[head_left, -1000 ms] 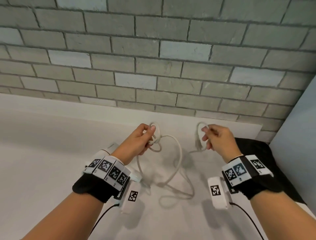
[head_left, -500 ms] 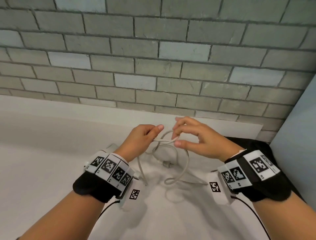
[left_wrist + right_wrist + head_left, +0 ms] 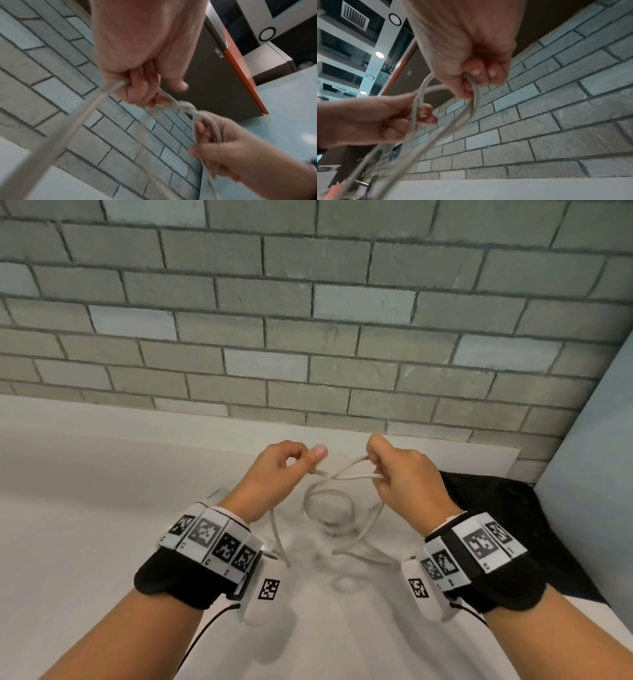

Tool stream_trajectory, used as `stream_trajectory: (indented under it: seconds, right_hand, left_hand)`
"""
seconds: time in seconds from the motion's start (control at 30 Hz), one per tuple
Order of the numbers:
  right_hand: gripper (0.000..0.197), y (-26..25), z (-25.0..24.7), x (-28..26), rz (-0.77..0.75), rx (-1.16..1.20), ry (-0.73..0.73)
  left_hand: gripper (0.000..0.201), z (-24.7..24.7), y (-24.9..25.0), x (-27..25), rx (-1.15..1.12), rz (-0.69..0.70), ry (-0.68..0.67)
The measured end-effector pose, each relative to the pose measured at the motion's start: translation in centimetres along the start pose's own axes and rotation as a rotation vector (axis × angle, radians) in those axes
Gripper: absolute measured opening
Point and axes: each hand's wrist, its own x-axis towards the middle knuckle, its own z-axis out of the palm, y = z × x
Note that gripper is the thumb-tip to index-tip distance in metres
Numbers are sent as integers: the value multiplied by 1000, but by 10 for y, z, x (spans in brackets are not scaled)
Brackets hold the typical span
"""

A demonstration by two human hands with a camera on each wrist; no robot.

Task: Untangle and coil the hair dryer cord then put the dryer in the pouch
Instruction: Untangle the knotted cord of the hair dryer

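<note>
A pale grey cord (image 3: 346,474) stretches between my two hands above the white counter, crossing itself in a knot (image 3: 186,106) midway. My left hand (image 3: 294,463) pinches one strand with thumb and curled fingers. My right hand (image 3: 383,470) grips a loop of the cord (image 3: 474,94) in its curled fingers. Below them more cord hangs in a round loop (image 3: 329,505) and trails down to the counter. A white corner of the hair dryer (image 3: 215,494) shows behind my left wrist; the rest is hidden. The black pouch (image 3: 507,515) lies to the right, behind my right wrist.
A grey brick wall (image 3: 308,320) rises right behind the counter (image 3: 85,508). A pale blue panel (image 3: 599,474) closes off the right side next to the pouch. Thin black wires run from both wrist bands.
My hands, apart a second ago and then touching at the centre, have drawn slightly apart again. The right hand's fingers, spread half a second ago, now curl round a loop, pulling the cord taut.
</note>
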Motion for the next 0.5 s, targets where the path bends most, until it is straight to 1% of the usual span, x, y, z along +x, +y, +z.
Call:
stream_trajectory:
  seconds: [0.03,0.1,0.17,0.23,0.3,0.33,0.37,0.4,0.43,0.47,0.5]
  right_hand:
    - [18,3,1,-1,38,-31,47]
    - [17,9,3,-4,79,8,102]
    - [16,13,5,-6,70,184,76]
    - [21,10,1,-7,68,486,-33]
    - [38,6,-6,-8,82,769,-177]
    - [47,6,-8,-9,107,869,-255]
    - [51,5,-9,-9,131,929,-328]
    - [50,5,-9,-9,139,943,-383]
    - [42,4,-9,-10,138,930,-413]
    - [31,4,-9,-11,146,915,-409]
    - [20,5,-8,-11,166,915,-368]
  left_hand:
    - [28,-3,1,-2,20,12,-64]
    - [16,-10,1,-2,79,35,-168]
    - [12,-15,-2,0,170,35,-183]
    - [18,-14,-5,3,215,15,-128]
    - [24,-12,-4,2,157,-20,-80]
    - [26,-10,-5,1,109,-31,-80]
    - [27,-7,-5,0,74,-32,-88]
    - [27,-4,-6,0,47,-29,-97]
    - [27,-2,-7,-1,21,-30,-98]
    - [28,0,-7,0,-4,-35,-94]
    - [29,1,-9,1,-27,-45,-86]
